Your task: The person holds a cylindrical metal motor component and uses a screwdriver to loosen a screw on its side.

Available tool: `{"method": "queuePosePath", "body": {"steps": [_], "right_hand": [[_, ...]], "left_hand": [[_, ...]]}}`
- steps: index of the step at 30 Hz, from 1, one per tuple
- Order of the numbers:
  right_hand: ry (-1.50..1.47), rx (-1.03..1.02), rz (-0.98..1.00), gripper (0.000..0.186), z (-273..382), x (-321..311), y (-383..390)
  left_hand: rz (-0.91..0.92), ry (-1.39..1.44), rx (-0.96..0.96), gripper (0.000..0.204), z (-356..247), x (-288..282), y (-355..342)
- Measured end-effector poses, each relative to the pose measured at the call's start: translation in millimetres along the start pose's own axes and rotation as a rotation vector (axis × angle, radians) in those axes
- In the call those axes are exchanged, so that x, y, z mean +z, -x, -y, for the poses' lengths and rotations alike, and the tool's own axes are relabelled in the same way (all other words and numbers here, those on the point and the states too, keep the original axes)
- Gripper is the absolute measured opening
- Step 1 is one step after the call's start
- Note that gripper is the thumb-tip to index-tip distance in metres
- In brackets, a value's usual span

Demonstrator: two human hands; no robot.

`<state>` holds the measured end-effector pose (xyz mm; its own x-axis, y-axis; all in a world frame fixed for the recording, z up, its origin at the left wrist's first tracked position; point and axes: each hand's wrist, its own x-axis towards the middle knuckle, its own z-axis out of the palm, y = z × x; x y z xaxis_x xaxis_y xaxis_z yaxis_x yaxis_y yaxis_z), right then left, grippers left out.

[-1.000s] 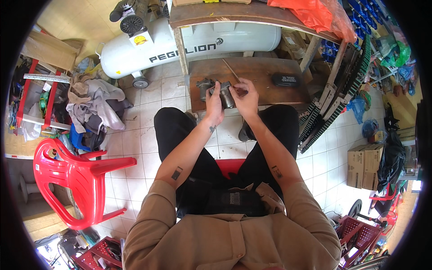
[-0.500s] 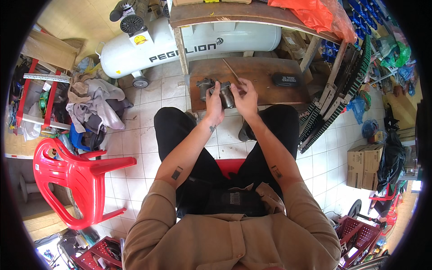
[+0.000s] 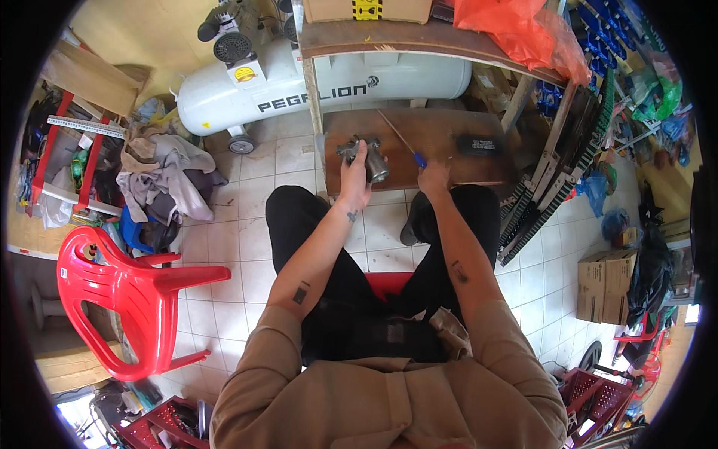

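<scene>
My left hand (image 3: 354, 179) is wrapped round a grey metal part (image 3: 378, 169), its thumb across the top. The part has a round, cup-like body on the right and smaller fittings on the left; its exact kind cannot be made out. It is held above the near edge of a low brown wooden bench (image 3: 441, 127). To the right, my right hand (image 3: 434, 177) is closed at the blue handle of a screwdriver (image 3: 404, 141). Its long thin shaft points away to the far left over the bench. My right fingers are mostly hidden by the back of the hand.
A black case (image 3: 479, 144) lies on the bench's right side. Behind stands a white air compressor (image 3: 224, 93). Above the bench is a wooden shelf (image 3: 404, 37) with an orange plastic bag (image 3: 516, 34). A red plastic chair (image 3: 112, 292) stands left; cable chains (image 3: 557, 172) lean right.
My right hand has left the metal part and moved right to the screwdriver's handle. My left hand keeps hold of the part. The whole view has shifted slightly.
</scene>
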<state>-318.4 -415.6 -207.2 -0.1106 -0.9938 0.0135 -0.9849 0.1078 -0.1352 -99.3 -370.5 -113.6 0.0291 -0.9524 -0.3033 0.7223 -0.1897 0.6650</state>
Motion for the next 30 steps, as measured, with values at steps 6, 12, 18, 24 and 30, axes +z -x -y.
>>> {"method": "queuePosePath", "body": {"steps": [6, 12, 18, 24, 30], "right_hand": [[-0.814, 0.109, 0.345, 0.037, 7, -94, 57], [-0.76, 0.049, 0.229, 0.039, -12, -158, 173], [-0.663, -0.122, 0.089, 0.032, 2, -160, 194], [-0.638, -0.174, 0.057, 0.029, 10, -157, 194], [-0.621, -0.178, 0.06, 0.027, 10, -152, 194]], "left_hand": [[0.007, 0.187, -0.063, 0.039, -14, -16, -6], [-0.104, 0.394, -0.134, 0.039, -22, 1, -6], [-0.097, 0.314, -0.054, 0.04, -21, 11, 2], [-0.124, 0.324, -0.076, 0.045, -15, -2, -12], [-0.096, 0.331, -0.057, 0.046, -10, -7, -16]]}}
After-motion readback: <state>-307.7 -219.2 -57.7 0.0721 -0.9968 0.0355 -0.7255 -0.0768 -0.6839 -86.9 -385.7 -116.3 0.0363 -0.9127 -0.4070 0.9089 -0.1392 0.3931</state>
